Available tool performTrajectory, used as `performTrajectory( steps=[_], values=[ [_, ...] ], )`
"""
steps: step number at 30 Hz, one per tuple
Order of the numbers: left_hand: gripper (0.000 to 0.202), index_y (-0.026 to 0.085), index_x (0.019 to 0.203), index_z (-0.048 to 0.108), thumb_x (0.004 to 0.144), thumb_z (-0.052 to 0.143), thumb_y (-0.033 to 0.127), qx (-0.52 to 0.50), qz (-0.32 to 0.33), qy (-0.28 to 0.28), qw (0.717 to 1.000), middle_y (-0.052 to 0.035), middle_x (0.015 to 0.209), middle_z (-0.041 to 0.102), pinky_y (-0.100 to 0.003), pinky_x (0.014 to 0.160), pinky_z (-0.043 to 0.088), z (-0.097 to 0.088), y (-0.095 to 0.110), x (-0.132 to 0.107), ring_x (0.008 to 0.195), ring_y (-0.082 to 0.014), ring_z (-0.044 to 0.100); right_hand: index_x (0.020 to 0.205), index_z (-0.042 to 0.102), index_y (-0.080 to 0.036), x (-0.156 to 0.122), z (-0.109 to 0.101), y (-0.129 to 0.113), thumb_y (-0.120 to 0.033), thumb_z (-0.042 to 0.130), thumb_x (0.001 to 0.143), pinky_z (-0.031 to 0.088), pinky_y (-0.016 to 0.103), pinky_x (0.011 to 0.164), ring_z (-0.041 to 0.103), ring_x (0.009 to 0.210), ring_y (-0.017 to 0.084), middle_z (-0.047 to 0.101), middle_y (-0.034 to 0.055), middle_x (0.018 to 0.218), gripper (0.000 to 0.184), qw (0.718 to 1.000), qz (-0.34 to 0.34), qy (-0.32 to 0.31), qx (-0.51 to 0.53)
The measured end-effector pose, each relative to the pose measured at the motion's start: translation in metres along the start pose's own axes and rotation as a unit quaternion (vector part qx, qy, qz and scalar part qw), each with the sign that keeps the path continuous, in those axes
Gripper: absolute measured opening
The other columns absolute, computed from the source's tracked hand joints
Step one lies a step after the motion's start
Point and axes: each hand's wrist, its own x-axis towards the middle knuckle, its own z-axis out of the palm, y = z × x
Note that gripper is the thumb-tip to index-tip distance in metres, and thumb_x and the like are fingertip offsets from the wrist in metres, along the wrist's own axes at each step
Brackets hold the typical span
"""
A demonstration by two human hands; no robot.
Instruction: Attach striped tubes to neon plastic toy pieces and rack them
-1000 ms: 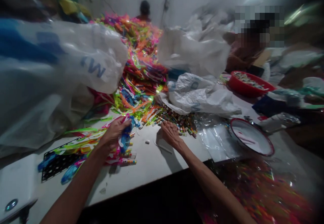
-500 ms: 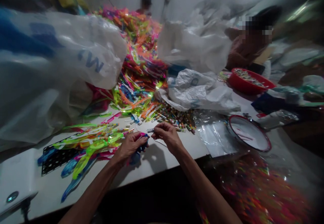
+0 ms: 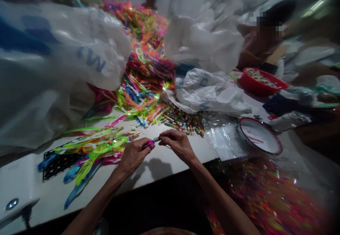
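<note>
Over the front of the white table [image 3: 183, 157], my left hand [image 3: 135, 153] is closed on a pink-and-blue plastic piece [image 3: 150, 143], mostly hidden by the fingers. My right hand [image 3: 178, 143] pinches a small patterned tube [image 3: 156, 139] between thumb and fingertips. The tube's left end meets the pink part of the plastic piece; whether it sits inside cannot be made out. Left of my left hand lies a bunch of neon yellow, blue and pink plastic pieces [image 3: 98, 153], several with similar tubes at their ends, across a black perforated tray [image 3: 57, 167].
Behind my hands rises a big heap of bright plastic pieces [image 3: 148, 58] and a pile of small tubes [image 3: 183, 118]. Plastic sacks [image 3: 106, 54] flank it. Rightward are clear bags [image 3: 225, 146], a round white dish [image 3: 260, 137] and a red basin [image 3: 260, 86]. Two people sit farther back.
My hands have come closer together, and the tube now meets the plastic piece. My left hand has turned, so the blue part that hung below it no longer shows. The view has shifted slightly.
</note>
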Motion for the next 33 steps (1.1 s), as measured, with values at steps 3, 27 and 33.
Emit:
performTrajectory(
  steps=[3,27,33],
  values=[
    [0.025,0.021,0.082,0.065,0.081,0.049,0.041,-0.001,-0.006,-0.027,1.0,-0.0008,0.076,0.064,-0.024,0.059,0.035,-0.001,-0.001,0.0,0.067,-0.0155,0.054,0.076,0.07,-0.017,-0.001,-0.003,0.001,-0.024,0.071,0.066,0.052,0.03,0.066,0.065,0.066,0.016,0.068,0.0015,0.07,0.012,0.999,-0.012,-0.04,-0.009],
    [0.041,0.025,0.12,0.05,0.082,0.035,0.021,0.421,0.056,0.046,0.904,-0.0081,0.114,0.061,-0.046,0.089,0.039,-0.085,-0.047,-0.018,0.106,-0.0318,0.053,0.092,0.065,-0.013,0.034,-0.045,0.04,-0.01,0.049,0.078,0.044,0.035,0.076,0.059,0.091,0.024,0.061,0.0138,0.105,0.022,0.849,-0.002,0.022,-0.527],
    [0.046,0.013,0.125,0.046,0.084,0.024,0.015,0.425,0.051,0.138,0.893,-0.017,0.103,0.06,-0.044,0.084,0.038,-0.074,-0.004,-0.012,0.098,-0.0322,0.053,0.083,0.061,-0.014,0.049,-0.042,0.045,-0.006,0.047,0.069,0.042,0.031,0.07,0.057,0.084,0.021,0.062,0.0114,0.096,0.021,0.815,-0.018,0.017,-0.579]
  ],
)
